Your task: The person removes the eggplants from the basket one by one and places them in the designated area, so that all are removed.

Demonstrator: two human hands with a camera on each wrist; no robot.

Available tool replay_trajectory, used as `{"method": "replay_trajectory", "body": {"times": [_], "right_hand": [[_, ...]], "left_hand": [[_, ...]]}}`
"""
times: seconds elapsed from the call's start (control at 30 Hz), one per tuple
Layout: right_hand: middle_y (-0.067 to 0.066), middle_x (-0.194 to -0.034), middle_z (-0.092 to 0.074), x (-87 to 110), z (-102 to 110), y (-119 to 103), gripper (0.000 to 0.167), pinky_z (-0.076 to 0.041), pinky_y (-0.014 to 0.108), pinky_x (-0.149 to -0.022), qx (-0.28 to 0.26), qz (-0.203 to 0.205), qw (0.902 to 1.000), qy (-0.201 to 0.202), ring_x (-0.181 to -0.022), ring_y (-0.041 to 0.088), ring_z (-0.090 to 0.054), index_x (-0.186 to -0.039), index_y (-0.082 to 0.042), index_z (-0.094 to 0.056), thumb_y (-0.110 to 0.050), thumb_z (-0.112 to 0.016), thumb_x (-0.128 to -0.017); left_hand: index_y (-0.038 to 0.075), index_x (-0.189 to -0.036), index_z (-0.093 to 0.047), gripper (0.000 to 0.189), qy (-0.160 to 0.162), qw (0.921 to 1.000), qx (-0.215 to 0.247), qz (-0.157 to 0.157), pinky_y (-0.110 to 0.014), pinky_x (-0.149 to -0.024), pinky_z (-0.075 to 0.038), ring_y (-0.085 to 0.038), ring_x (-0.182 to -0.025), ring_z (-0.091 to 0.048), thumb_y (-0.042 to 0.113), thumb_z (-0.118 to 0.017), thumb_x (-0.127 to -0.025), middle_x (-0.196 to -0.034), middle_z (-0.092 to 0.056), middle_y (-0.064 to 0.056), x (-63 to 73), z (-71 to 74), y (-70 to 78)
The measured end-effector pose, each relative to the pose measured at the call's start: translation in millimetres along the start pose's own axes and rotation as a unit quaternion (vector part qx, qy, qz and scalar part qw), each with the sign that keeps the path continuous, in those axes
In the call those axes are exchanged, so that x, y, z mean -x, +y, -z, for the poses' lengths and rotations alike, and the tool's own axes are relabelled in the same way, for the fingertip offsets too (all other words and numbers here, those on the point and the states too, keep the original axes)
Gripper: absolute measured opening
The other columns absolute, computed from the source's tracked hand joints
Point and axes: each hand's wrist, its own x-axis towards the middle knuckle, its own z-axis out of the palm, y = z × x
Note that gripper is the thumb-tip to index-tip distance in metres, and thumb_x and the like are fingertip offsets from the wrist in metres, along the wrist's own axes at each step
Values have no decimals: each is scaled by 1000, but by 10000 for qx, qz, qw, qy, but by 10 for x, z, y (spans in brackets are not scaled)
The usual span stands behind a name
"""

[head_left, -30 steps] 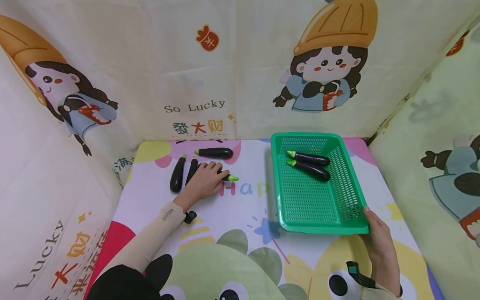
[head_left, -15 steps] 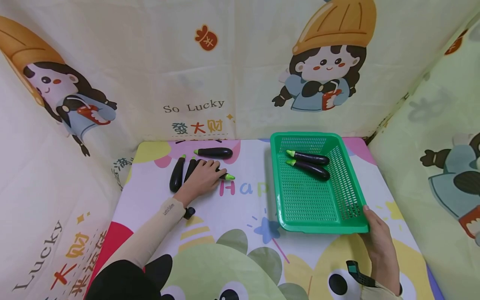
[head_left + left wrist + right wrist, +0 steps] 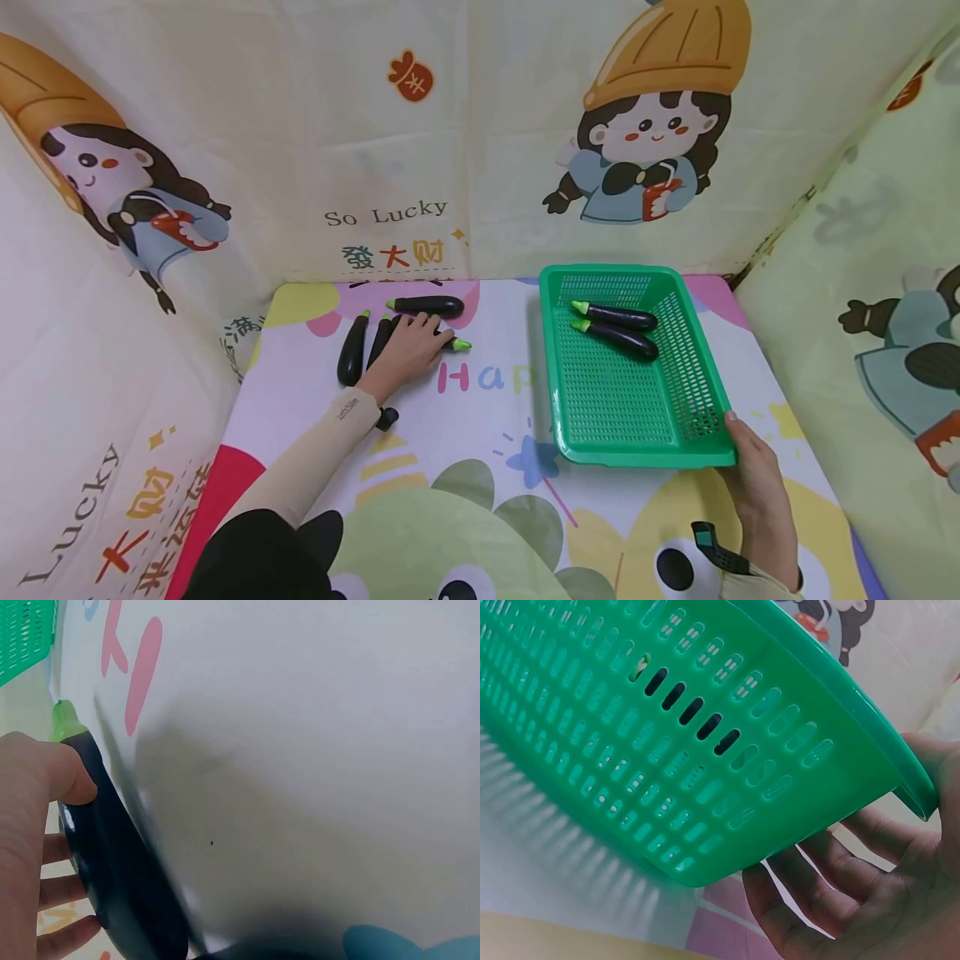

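My left hand (image 3: 407, 354) holds a dark purple eggplant (image 3: 124, 855), its thumb on one side and its fingers on the other. That eggplant's green stem end (image 3: 461, 344) sticks out to the right of the fingers; the hand hides most of its body in the head view. At the basket's near right corner, my right hand (image 3: 761, 483) grips the green plastic basket (image 3: 600, 412), thumb at the rim and fingers underneath. Inside the basket lie two eggplants, an upper one (image 3: 621, 317) and a lower one (image 3: 621, 340), side by side.
Around my left hand lie three more eggplants: one (image 3: 429, 306) crosswise behind it, one (image 3: 352, 350) to its left, and one (image 3: 380, 340) partly hidden beside it. A printed cloth (image 3: 480, 433) covers the table, and patterned fabric walls (image 3: 510, 150) enclose it.
The held eggplant's stem end has shifted slightly toward the back of the table, and the left wrist has turned a little. The right hand and the basket stay in place.
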Motion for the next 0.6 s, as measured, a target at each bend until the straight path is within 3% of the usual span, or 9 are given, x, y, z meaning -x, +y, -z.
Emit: {"method": "replay_trajectory", "body": {"times": [0.33,0.6], "right_hand": [[-19,-99,-72,0,0,10,25,-54,16,-78,96,56,9999,-31,-85,-1,-68,-102,-40,-72,-37,-49,-110],[-20,-99,-72,-9,23,19,24,-54,14,-77,274,-9,9996,20,-85,-1,-68,-101,-43,-70,-39,-48,-110]], "left_hand": [[19,-147,-58,44,-24,9984,243,506,-59,-115,-41,-38,-133,-51,31,-56,-105,-143,-58,-17,-97,0,18],[17,-147,-57,45,-41,9963,373,777,-61,-114,-41,-39,-134,-51,30,-56,-104,-146,-56,-18,-173,-18,30]]}}
